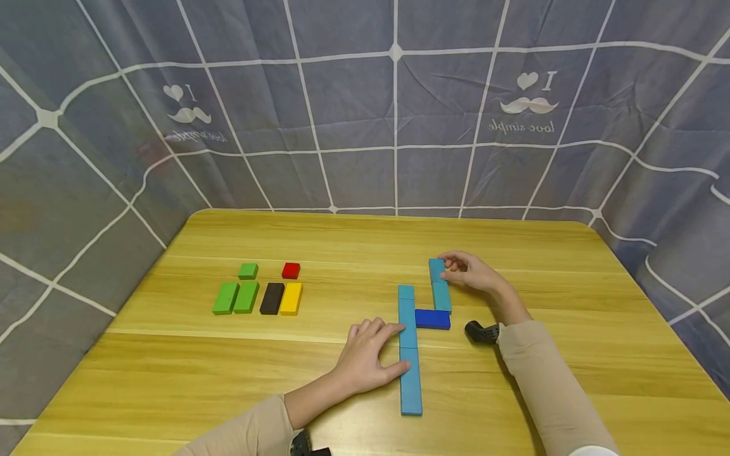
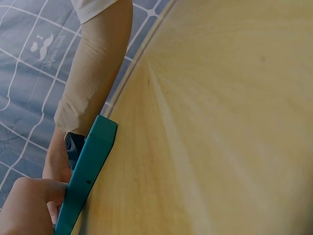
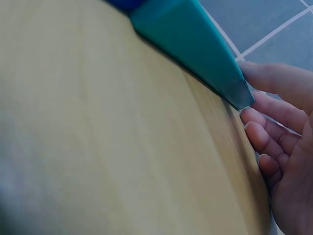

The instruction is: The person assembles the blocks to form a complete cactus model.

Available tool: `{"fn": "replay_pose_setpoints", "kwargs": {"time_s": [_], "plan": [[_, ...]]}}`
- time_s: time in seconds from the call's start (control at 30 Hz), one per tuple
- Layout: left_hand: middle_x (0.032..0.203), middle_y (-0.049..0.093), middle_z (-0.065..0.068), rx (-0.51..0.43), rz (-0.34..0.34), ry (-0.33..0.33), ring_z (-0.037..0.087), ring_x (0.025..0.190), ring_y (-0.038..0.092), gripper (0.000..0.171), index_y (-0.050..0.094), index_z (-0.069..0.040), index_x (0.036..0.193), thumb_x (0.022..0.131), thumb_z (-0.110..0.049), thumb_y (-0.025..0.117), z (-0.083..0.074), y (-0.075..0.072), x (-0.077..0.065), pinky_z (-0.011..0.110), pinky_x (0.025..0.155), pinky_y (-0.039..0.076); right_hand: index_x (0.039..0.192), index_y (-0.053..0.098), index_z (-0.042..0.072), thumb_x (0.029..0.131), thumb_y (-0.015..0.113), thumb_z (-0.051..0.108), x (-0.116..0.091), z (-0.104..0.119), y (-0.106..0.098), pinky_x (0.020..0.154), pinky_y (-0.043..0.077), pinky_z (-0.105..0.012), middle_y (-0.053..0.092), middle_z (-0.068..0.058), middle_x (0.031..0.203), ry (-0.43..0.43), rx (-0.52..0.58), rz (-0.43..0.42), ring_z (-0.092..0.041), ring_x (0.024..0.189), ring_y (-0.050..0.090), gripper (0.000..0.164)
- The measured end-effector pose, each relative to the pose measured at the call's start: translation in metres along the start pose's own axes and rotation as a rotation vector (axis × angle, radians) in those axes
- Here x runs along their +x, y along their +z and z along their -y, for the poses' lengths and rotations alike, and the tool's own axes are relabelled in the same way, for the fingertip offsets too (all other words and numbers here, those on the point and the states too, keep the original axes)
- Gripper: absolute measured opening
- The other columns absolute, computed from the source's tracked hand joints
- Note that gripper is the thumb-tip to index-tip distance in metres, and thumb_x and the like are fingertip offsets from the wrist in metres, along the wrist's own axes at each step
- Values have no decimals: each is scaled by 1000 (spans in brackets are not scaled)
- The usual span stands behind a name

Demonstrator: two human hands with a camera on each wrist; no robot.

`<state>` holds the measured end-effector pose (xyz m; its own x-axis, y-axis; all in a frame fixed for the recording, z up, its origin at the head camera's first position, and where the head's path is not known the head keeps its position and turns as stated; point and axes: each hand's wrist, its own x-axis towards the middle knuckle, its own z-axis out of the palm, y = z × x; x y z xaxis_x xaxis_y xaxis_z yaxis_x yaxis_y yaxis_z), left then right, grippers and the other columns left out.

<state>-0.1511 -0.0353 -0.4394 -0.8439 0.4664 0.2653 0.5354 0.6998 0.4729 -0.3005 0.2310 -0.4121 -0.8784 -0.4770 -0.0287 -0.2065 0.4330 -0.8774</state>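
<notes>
A column of light blue blocks (image 1: 410,389) lies end to end on the table, with a dark blue block (image 1: 432,319) set crosswise against its right side. From that block's right end, a light blue block (image 1: 441,299) and another light blue block (image 1: 436,269) run away toward the far side. My right hand (image 1: 470,272) holds the farthest one between thumb and forefinger; its end (image 3: 237,93) shows at the fingertips in the right wrist view. With fingers spread, my left hand (image 1: 365,358) touches the column's left side, thumb and forefinger on separate blocks (image 2: 90,174).
To the left lie green blocks (image 1: 246,297), a small green block (image 1: 248,271), a black block (image 1: 272,299), a yellow block (image 1: 291,299) and a small red block (image 1: 291,271). A grey curtain (image 1: 353,114) hangs behind the wooden table (image 1: 171,373).
</notes>
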Motion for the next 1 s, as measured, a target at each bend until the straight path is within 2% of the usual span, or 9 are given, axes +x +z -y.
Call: {"fn": "replay_pose_setpoints", "kwargs": {"time_s": [0.07,0.17,0.3,0.43,0.57,0.8,1.0], "plan": [[89,48,-7,2,7,-4,9,76,35,56,54,-19,124,76,-47,63,0,0,0,30,76,27,125,40,-15,87,58,1,-3,4,0,71,38,-23,46,-21,98,-13,-11,-4,-23,83,43,45],[90,49,-6,-1,18,-9,9,77,35,57,54,-19,125,77,-48,63,-1,-1,0,30,76,27,129,40,-9,89,58,8,-6,-4,2,73,39,-26,47,-18,98,-22,-21,-45,-23,85,45,47],[91,49,-6,-2,21,-7,9,77,36,57,54,-20,125,76,-48,63,-1,-1,0,29,76,27,129,43,-4,88,60,9,-11,-18,6,72,39,-25,49,-17,97,-63,13,-102,-20,82,46,46],[90,49,-6,-4,13,-1,9,77,36,57,54,-19,125,76,-47,63,0,-1,0,30,76,28,127,46,-3,87,61,8,-23,-15,12,68,39,-24,49,-17,97,-85,28,-107,-18,80,45,44],[90,49,-6,-6,11,-2,9,77,36,56,54,-19,124,76,-47,64,0,-1,0,31,76,28,126,48,-3,86,62,7,-34,-9,19,67,38,-25,48,-17,98,-88,-3,-95,-17,80,44,44],[89,48,-7,-9,11,-8,9,77,35,56,54,-19,124,76,-47,64,0,-2,-1,30,75,27,121,51,-10,85,60,0,-47,21,28,68,36,-26,46,-22,96,-84,-45,-105,-20,78,41,38],[89,48,-7,-9,24,-17,9,77,35,57,54,-19,125,76,-47,64,-1,-1,0,29,75,27,120,50,-12,86,59,-1,-49,27,28,69,35,-26,45,-25,95,-78,-70,-94,-24,79,39,37]]}}
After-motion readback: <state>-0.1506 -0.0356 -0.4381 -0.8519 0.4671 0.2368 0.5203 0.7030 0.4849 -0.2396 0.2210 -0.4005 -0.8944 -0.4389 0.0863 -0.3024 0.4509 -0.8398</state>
